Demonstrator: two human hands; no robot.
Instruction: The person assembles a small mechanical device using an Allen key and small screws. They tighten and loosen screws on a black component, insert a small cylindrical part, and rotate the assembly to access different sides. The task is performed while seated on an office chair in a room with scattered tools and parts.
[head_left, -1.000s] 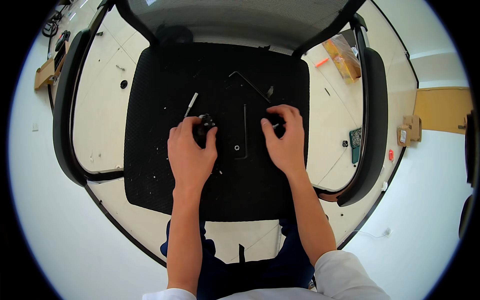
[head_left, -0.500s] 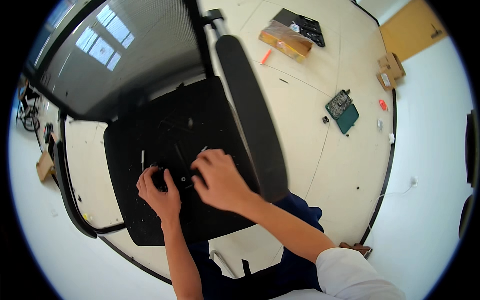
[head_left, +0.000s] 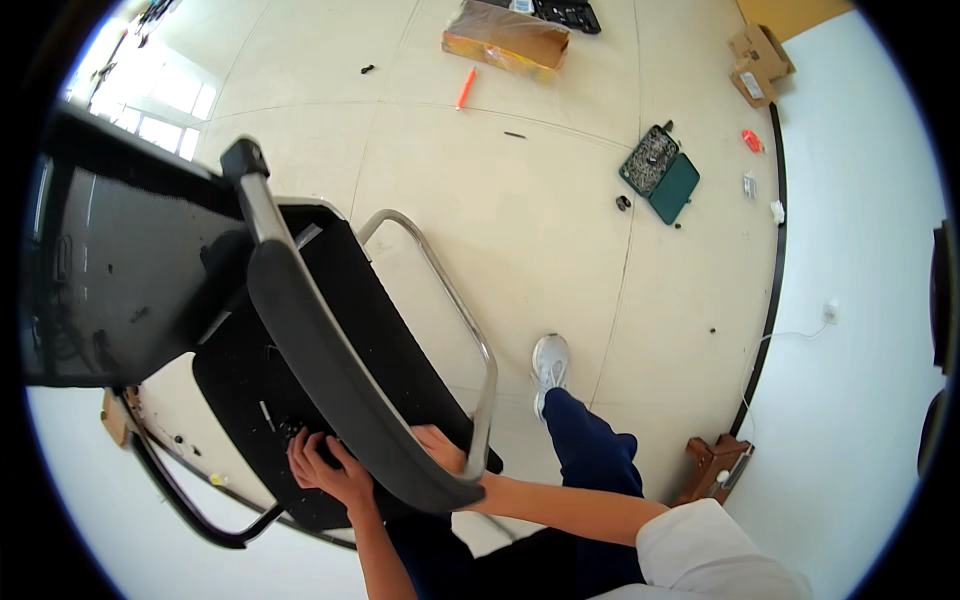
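Note:
A black chair with a mesh back (head_left: 130,270) stands tilted in front of me, its seat (head_left: 365,320) partly covered by a padded armrest (head_left: 320,370). On the seat's left part my left hand (head_left: 333,472) rests with bent fingers, thumb apart from them. Beside its fingertips lie small dark parts (head_left: 291,428), too small to name. A short light-coloured rod (head_left: 267,416) and a thin hex key (head_left: 272,351) lie farther up the seat. My right hand (head_left: 440,448) reaches under the armrest; its fingers are hidden behind it.
A bent metal chair tube (head_left: 450,290) curves right of the seat. On the floor are an open green case (head_left: 674,190) of small metal pieces, an orange stick (head_left: 466,89), and an open carton (head_left: 505,45). My shoe (head_left: 550,362) and a brown wooden object (head_left: 712,465) are at right.
The chair has turned and tipped leftward, so the armrest now crosses the seat and covers my right hand's fingers. My left hand stays by the small dark parts. The view has shifted.

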